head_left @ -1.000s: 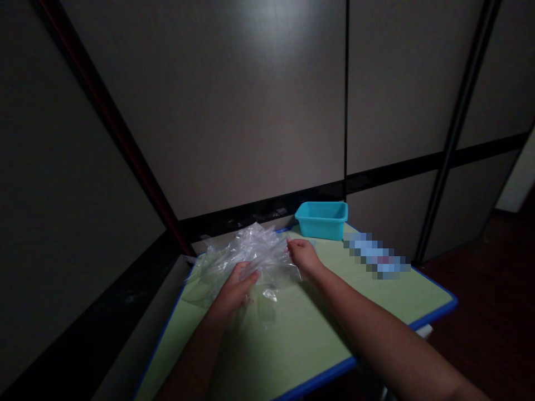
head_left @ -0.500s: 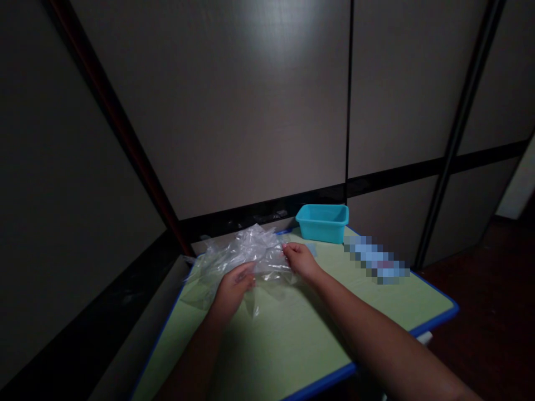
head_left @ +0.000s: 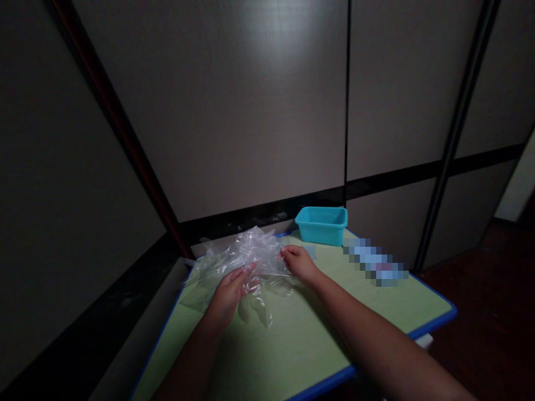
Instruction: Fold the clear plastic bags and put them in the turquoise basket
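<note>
Crumpled clear plastic bags (head_left: 246,248) lie heaped at the far left of the table, their folds catching the light. My left hand (head_left: 232,288) is closed on the near side of the heap, with clear film between thumb and fingers and a loose end hanging below. Pinched at the heap's right side, my right hand (head_left: 297,260) grips the edge of the same film. How many separate bags there are cannot be made out.
The pale green table (head_left: 301,345) has a blue edge. A turquoise plastic basket (head_left: 321,231) stands at the back, beside a blurred-out bluish item (head_left: 376,263) on the right. Dark-trimmed wardrobe panels (head_left: 259,122) rise right behind the table.
The film near my left hand has shifted, and a loose end now hangs lower and farther right. My right hand has moved slightly. The basket and the blurred item stay in place.
</note>
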### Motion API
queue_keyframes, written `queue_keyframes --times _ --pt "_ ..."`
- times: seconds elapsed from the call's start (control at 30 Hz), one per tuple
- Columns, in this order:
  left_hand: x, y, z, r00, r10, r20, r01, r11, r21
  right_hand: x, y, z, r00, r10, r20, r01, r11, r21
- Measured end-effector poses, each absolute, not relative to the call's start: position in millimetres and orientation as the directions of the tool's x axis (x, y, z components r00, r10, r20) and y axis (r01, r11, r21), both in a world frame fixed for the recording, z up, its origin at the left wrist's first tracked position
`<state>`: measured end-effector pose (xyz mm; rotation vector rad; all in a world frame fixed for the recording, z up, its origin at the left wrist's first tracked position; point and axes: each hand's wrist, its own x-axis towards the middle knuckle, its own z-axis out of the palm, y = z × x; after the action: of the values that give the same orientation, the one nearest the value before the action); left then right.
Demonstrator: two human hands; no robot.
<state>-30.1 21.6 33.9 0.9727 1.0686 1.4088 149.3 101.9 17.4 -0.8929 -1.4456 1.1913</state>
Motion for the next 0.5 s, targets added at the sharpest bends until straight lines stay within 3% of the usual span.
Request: queue_keyframes --times 0.2,0.37,0.5 --pt "-32.8 23.9 37.9 -0.189 0.982 -0.005 -0.338 -0.060 0.939 150.6 100.6 17.2 -0.232 0.941 0.247 -0.033 0.247 -0.969" --pt "-39.8 25.4 44.2 -0.201 0.974 -0.109 -0.435 0.011 0.900 147.9 94.3 17.6 -0.310 0.919 0.244 -0.035 0.245 -0.969" --pt "-41.6 24.6 45.6 -0.221 0.962 -0.162 -0.372 0.071 0.926 146.9 93.8 18.2 -0.388 0.902 0.190 -0.037 0.191 -0.981"
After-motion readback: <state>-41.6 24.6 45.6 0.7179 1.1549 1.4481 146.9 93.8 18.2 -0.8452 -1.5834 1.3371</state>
